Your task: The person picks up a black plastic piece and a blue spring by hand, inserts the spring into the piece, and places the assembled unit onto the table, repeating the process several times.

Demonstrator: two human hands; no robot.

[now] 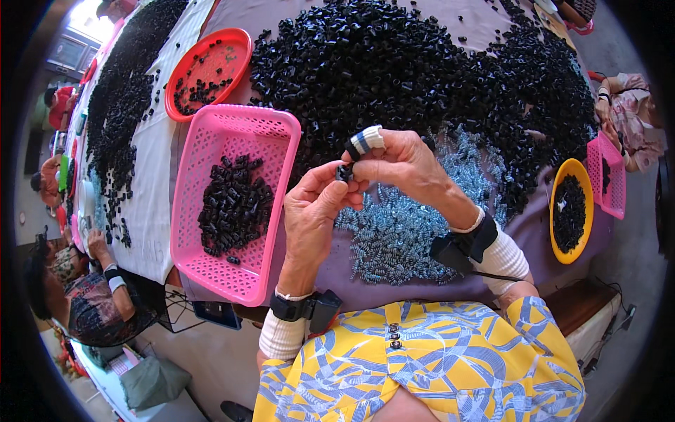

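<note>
The small black piece [343, 173] is short, stubby and glossy, with a pale highlight on the side; its finer shape is hidden by the fingers around it. It is held up in front of the chest, above the desk [517, 243], between the large heap of black pieces [365, 63] and the spread of pale blue coiled springs [404, 243], to the right of the pink basket [281, 186]. The left hand [316, 200] rises almost straight from its forearm, thumb and forefinger pinched closed on the piece, the other fingers curled behind. The right hand [401, 162] slants in from the lower right, its wrist bent, the thumb pointing left and a finger in a striped knit cover [365, 143] arched over the top. Its fingertips are drawn close together right at the piece; whether they grip it cannot be told.
</note>
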